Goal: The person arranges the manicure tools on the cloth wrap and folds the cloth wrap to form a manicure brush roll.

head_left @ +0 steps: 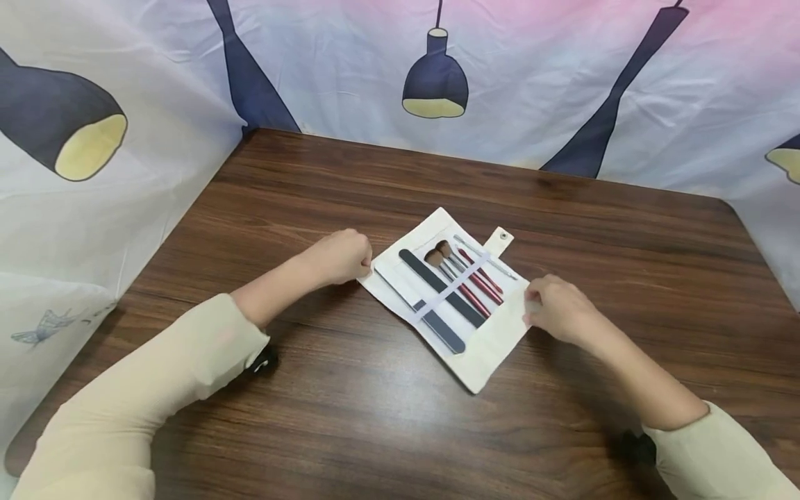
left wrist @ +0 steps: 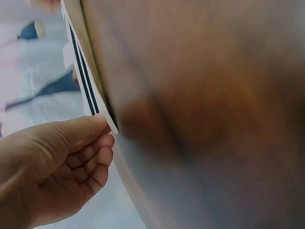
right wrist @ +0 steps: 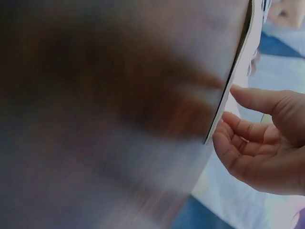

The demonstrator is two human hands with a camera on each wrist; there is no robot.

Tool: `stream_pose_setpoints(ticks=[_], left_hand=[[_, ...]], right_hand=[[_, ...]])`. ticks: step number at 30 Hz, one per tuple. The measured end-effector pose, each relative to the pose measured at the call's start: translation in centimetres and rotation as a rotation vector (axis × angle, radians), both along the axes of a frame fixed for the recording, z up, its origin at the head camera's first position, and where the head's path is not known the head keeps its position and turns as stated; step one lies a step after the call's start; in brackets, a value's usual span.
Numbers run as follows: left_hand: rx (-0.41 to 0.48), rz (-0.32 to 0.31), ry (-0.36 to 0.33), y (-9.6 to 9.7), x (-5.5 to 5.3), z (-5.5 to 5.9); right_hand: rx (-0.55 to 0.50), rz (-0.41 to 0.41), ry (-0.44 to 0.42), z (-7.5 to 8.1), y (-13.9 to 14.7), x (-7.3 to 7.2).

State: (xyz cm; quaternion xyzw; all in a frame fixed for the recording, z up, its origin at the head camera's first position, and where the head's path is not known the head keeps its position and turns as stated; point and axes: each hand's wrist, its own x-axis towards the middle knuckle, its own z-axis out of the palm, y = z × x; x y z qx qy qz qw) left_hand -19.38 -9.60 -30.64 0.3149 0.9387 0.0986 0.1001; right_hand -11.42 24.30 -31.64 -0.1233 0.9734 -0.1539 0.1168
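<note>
An unfolded cream brush case (head_left: 495, 348) lies on the table at an angle in the head view. A white elastic band (head_left: 461, 279) crosses the tools inside it. Under the band are two dark nail files (head_left: 441, 289), makeup brushes (head_left: 476, 297) with red handles and brown bristles, and a thin silvery tool (head_left: 478, 253). My left hand (head_left: 340, 258) pinches the case's left corner between thumb and curled fingers. At the right edge, my right hand (head_left: 559, 309) holds the border of the case, its thumb (right wrist: 248, 98) and fingers touching that edge.
A snap tab (head_left: 499, 241) sticks out from the case's far side. The dark wooden table (head_left: 350, 417) reaches back to a fabric backdrop (head_left: 350, 76) printed with lamps, which also hangs along the left. Black wrist gear (head_left: 265, 359) shows by the left sleeve.
</note>
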Motion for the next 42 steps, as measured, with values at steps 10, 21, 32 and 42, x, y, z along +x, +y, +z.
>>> stream_pose_setpoints(ticks=[10,21,32,42], left_hand=[[0.051,-0.117,0.014,1.4,4.5,-0.7],[0.03,-0.188,0.047,3.3,6.8,-0.7],[-0.038,-0.299,0.14,3.0,7.7,-0.9],[-0.066,-0.361,0.204,2.5,7.7,-0.7]], right_hand=[[-0.002,-0.06,-0.014,0.1,1.7,-4.1],[0.006,-0.089,-0.016,0.1,2.3,-5.7],[0.118,0.169,0.102,0.3,1.9,-0.5],[0.029,0.305,0.173,0.1,1.1,6.1]])
